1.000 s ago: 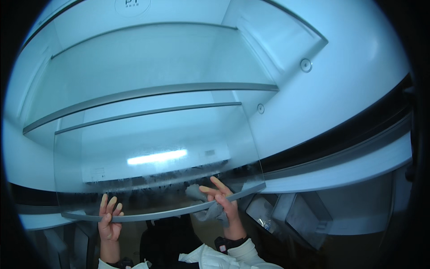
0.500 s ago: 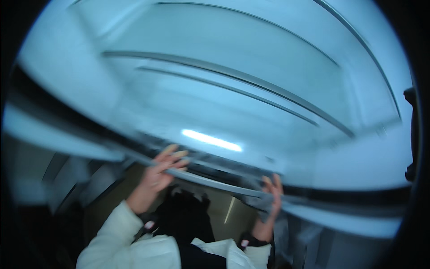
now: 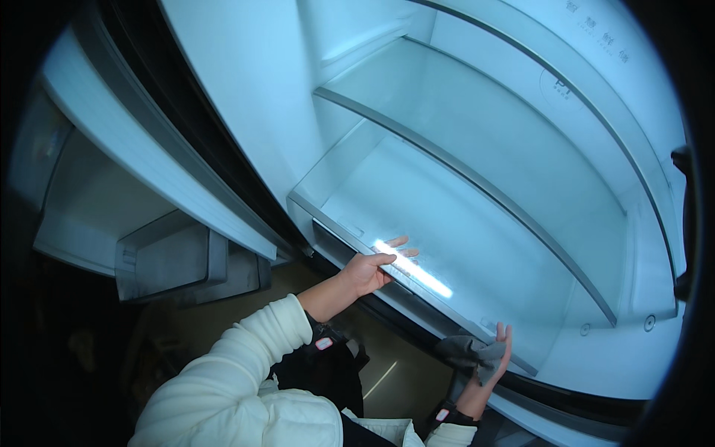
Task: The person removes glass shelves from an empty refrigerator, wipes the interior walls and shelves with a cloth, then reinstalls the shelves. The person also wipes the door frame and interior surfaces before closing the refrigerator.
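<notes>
I see an open refrigerator with a lower glass shelf (image 3: 484,261) in front of me. My left hand (image 3: 365,274) is closed over the shelf's front edge, thumb on top and fingers seen through the glass beneath. A crumpled grey cloth (image 3: 471,353) hangs from my right hand (image 3: 500,359), which is beside the right end of that edge. The right fingers point upward past the cloth, and its thumb is hidden. Whether the right hand touches the shelf, I cannot tell.
Higher up is another glass shelf with a grey front trim (image 3: 477,176). At left stands the open door (image 3: 156,164) with grey bins (image 3: 175,253) on it. A bright light reflection lies on the lower glass. Dark floor shows below my arms.
The view has turned, so the shelves now slope down to the right. My left hand, whose fingers were spread on the edge, now grips it. The right hand still has the cloth.
</notes>
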Available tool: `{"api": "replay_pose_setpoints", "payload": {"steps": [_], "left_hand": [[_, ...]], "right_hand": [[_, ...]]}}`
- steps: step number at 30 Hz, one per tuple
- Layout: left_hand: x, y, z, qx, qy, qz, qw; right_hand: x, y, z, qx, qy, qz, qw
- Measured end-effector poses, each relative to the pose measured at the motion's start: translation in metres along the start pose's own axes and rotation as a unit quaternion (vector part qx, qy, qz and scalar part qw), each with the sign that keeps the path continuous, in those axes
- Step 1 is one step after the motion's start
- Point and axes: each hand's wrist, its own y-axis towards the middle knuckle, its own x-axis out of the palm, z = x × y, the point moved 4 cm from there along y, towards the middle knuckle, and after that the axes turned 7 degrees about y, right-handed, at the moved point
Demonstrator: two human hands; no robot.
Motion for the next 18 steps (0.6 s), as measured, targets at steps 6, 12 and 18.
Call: {"api": "replay_pose_setpoints", "payload": {"steps": [6, 12, 18], "left_hand": [[0.002, 0.021, 0.001, -0.022, 0.020, -0.040, 0.999], [-0.003, 0.043, -0.003, -0.033, -0.030, -0.080, 0.996], [-0.001, 0.063, 0.005, -0.013, 0.004, -0.049, 0.999]], "right_hand": [[0.009, -0.003, 0.000, 0.013, 0.099, 0.018, 0.995], [0.014, -0.015, -0.008, 0.030, 0.144, 0.030, 0.989], [0.032, -0.011, -0.021, 0.021, 0.088, -0.008, 0.996]]}}
